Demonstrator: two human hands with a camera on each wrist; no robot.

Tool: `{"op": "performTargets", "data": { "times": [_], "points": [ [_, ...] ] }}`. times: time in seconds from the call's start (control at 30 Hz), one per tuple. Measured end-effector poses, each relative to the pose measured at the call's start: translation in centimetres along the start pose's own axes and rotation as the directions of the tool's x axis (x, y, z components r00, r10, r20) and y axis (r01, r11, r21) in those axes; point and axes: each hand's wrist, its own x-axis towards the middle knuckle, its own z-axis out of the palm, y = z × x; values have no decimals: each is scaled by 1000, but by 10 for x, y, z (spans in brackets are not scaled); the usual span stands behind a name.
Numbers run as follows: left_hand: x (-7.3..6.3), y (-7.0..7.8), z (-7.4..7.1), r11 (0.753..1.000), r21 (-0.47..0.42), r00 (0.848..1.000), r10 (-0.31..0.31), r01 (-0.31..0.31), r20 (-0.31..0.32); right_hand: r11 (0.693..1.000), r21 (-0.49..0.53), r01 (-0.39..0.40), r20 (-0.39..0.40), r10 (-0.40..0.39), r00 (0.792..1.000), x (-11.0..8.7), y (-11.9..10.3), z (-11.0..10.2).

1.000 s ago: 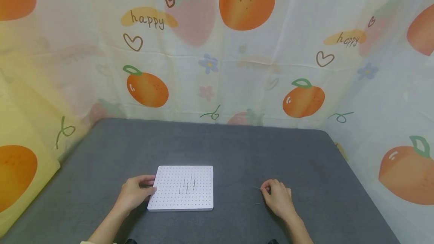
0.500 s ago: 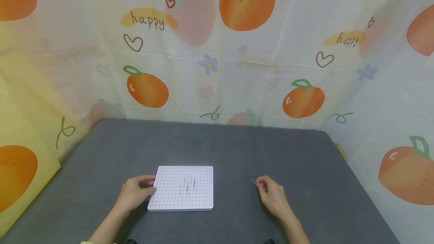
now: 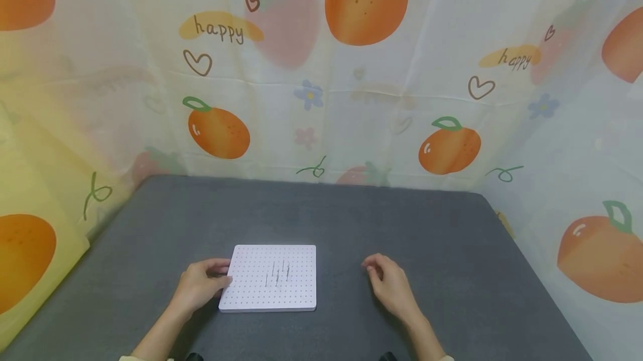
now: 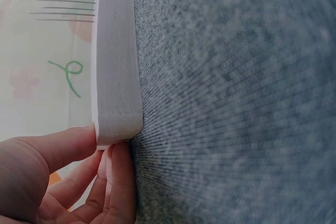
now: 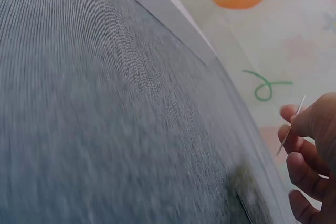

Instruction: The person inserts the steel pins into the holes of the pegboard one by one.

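A white pegboard (image 3: 246, 294) with a grid of small holes lies flat on the dark table. Several thin metal needles (image 3: 288, 273) stand upright near its middle. My left hand (image 3: 198, 285) holds the board's left edge; in the left wrist view the thumb is at the top edge and the fingers bend against the side. To the right of the board, my right hand (image 3: 392, 288) is above the table. Seen from the right wrist, its thumb and index finger pinch one thin needle (image 5: 283, 144), which sticks out at both ends.
A loose needle (image 5: 243, 205) lies on the grey table (image 3: 427, 227) below the right hand. Behind and beside the table hangs a fruit-print cloth (image 3: 361, 71).
My right hand has lifted off the table with the needle and moved left toward the board, turning slightly. The left hand and the board have stayed put.
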Motion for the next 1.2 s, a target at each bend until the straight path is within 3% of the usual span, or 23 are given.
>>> {"op": "performTargets", "data": {
  "times": [0.37,1.2],
  "points": [
    [1,1,0,1000,5,1000,-4,4,3,999,44,31,23,-32,999,8,-24,13],
    [2,0,-1,1000,28,1000,-9,9,5,989,2,148,53,-148,988,18,-65,49]
  ]
}}
